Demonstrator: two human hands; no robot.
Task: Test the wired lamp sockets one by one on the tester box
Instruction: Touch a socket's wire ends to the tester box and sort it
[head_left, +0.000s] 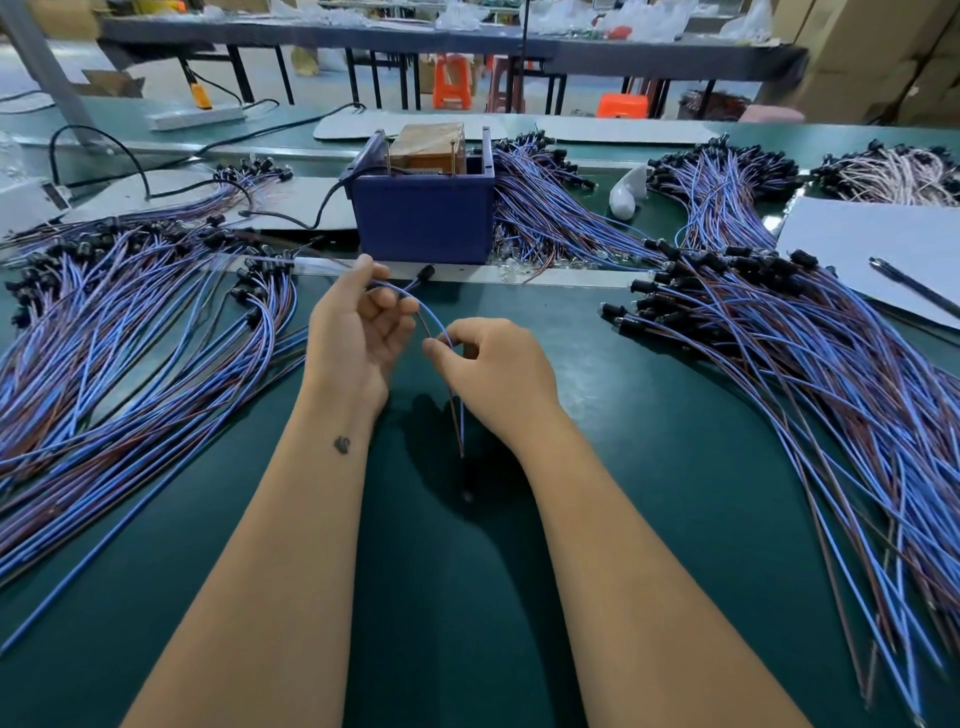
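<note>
Before tester box (423, 218): both hands' grips pinch socket wire (434, 319).

One blue tester box (423, 218); one wired socket (427, 272) just before it; four socket heaps around it; two orange stools (453, 80) behind.

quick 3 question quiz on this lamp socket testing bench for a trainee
1. True or false: both hands hold the same wired lamp socket.
2. Which hand pinches the wires nearer their free ends? A) left hand B) right hand
3. Fill in: the blue tester box stands ____ the hands, between the two big bundles of wired sockets.

Key
1. True: the left grip holds the wires near the black socket, the right pinches them lower down.
2. B
3. Beyond
</note>
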